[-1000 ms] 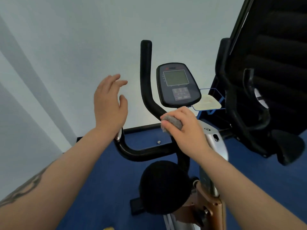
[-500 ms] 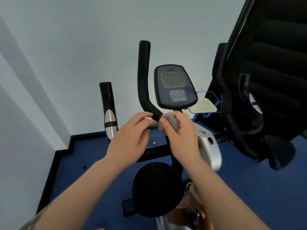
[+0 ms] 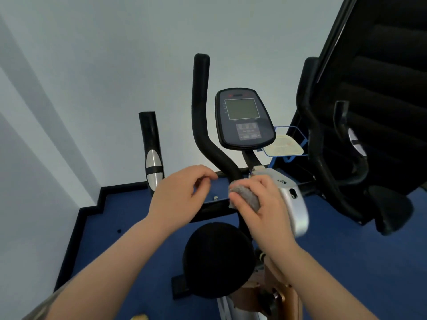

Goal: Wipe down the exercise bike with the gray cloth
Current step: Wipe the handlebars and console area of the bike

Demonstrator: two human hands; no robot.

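Near the centre of the frame my right hand (image 3: 261,204) grips the balled-up cloth (image 3: 245,199) against the bike (image 3: 240,118) where the handlebar (image 3: 203,125) meets the stem, so I judge the wiping barely started, with the console, grips, seat and frame all left to do. My left hand (image 3: 180,195) hangs just left of the cloth, fingers loosely curled, holding nothing. A second ago that hand was raised and spread over the left grip; since then it has dropped in beside the cloth, baring that grip at left of centre, while my right keeps hold.
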